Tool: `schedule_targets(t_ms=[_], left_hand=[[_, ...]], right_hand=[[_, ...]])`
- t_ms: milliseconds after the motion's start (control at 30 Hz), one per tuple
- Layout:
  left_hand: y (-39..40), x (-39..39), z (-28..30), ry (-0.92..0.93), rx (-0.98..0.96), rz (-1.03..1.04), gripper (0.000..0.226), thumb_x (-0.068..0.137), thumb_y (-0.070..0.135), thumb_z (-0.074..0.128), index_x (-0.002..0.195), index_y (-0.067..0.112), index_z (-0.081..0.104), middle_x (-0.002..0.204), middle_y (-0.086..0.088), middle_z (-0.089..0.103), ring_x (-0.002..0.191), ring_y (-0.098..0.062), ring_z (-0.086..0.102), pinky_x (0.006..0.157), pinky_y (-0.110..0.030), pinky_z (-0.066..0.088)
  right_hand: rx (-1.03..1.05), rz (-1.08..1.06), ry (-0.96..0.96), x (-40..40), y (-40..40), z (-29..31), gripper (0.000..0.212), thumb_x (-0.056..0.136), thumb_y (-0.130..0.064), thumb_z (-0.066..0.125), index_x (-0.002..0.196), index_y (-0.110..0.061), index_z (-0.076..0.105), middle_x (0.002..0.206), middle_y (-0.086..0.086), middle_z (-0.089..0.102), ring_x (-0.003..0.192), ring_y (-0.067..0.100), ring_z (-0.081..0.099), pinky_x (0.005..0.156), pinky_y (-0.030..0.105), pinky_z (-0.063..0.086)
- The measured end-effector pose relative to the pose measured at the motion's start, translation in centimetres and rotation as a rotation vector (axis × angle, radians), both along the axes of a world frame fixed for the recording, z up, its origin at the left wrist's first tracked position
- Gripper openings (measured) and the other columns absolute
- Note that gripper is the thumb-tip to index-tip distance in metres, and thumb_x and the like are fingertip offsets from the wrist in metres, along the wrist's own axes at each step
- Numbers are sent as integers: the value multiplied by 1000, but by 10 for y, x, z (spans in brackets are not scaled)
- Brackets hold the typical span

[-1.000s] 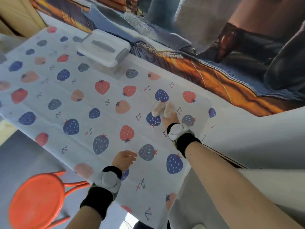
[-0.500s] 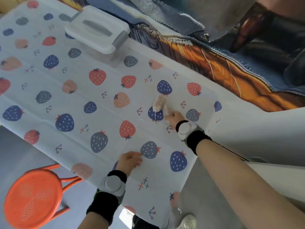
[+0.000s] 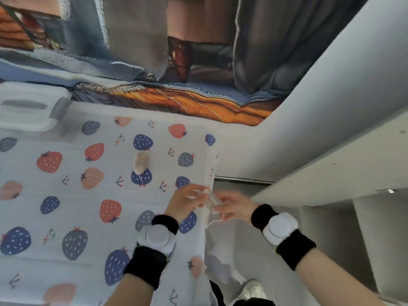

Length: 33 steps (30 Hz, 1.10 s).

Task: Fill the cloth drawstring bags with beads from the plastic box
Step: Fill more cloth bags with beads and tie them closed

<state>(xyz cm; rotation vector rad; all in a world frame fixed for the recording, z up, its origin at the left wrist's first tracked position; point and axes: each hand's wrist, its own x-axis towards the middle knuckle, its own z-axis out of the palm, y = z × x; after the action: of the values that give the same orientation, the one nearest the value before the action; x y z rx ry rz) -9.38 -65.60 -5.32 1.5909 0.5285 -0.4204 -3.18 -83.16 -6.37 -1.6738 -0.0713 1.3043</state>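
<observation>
- While our left hand (image 3: 185, 200) and right hand (image 3: 235, 206) pinch one small drawstring bag (image 3: 212, 200) between them at the table's edge
- second bag (image 3: 141, 163) lies on the strawberry cloth (image 3: 72, 195)
- plastic box (image 3: 28, 107) sits far left, lidded

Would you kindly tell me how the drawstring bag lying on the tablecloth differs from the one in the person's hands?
The bag on the tablecloth lies untouched by a blue strawberry; the held bag is pinched between the left hand and right hand at the table's edge. The lying one looks plump, the held one too blurred to judge. Both are small, pale and trail strings.
</observation>
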Motion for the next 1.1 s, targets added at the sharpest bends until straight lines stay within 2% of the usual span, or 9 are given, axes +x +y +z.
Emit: schedule_targets(t_ms=[167, 267, 367, 467, 533, 700, 833, 967, 1100], left_hand=[[-88, 25, 31, -67, 4, -12, 7, 86, 9, 66, 92, 10, 64, 87, -10, 66, 71, -14, 63, 53, -9, 46], [-146, 33, 43, -70, 23, -35, 9, 86, 8, 65, 94, 6, 62, 83, -9, 64, 73, -19, 61, 49, -8, 44], [-203, 34, 47, -82, 51, -76, 13, 87, 13, 65, 94, 4, 60, 78, -9, 64, 64, -15, 60, 46, -9, 44], [-258, 32, 52, -74, 99, -172, 19, 87, 22, 66, 94, 7, 58, 75, -7, 66, 58, -14, 63, 55, -18, 47], [-298, 30, 59, -81, 99, -208, 19, 86, 22, 66, 92, 7, 57, 75, -8, 66, 58, -16, 62, 55, -19, 47], [-365, 28, 71, -105, 67, -244, 17, 88, 17, 65, 81, 7, 53, 73, -13, 61, 59, -17, 59, 43, -11, 43], [-399, 28, 67, -85, 106, -323, 18, 89, 18, 63, 82, 5, 52, 75, -15, 61, 50, -11, 61, 44, -13, 45], [-419, 41, 57, -46, 125, -410, 20, 92, 21, 58, 86, 3, 50, 71, -13, 64, 46, -10, 64, 56, -25, 49], [-433, 65, 46, -12, 127, -501, 22, 94, 26, 54, 87, 5, 54, 61, -5, 69, 55, -16, 67, 68, -30, 51]], right_hand=[[115, -282, -72, -9, -91, 23, 38, 92, -11, 57, 130, -13, 51, 82, 6, 57, 64, 13, 57, 58, 25, 50], [138, -312, -103, -23, -140, 31, 35, 96, -20, 49, 130, -12, 47, 81, 9, 60, 62, 10, 61, 53, 23, 49], [89, -380, -226, -33, -193, 38, 24, 98, -26, 45, 113, -8, 52, 68, 7, 59, 50, 8, 57, 56, 26, 49], [43, -448, -312, -40, -252, 43, 18, 98, -24, 44, 92, -13, 56, 63, 6, 57, 47, 10, 57, 55, 26, 52], [26, -490, -350, -47, -294, 47, 21, 99, -19, 43, 81, -11, 51, 64, 7, 54, 43, 7, 55, 51, 22, 50], [-93, -507, -517, -61, -361, 56, 36, 98, -6, 40, 62, -12, 42, 53, 3, 43, 38, 0, 42, 49, 16, 36], [-197, -497, -537, -69, -392, 50, 40, 97, -12, 43, 58, -17, 35, 54, -2, 34, 44, 9, 33, 52, 25, 31], [-286, -500, -652, -68, -410, 55, 40, 97, -17, 47, 57, -21, 42, 55, -9, 38, 50, 3, 37, 53, 14, 31], [-245, -634, -650, -59, -426, 50, 42, 95, -14, 50, 54, -18, 42, 51, -8, 32, 43, 3, 34, 49, 15, 28]])
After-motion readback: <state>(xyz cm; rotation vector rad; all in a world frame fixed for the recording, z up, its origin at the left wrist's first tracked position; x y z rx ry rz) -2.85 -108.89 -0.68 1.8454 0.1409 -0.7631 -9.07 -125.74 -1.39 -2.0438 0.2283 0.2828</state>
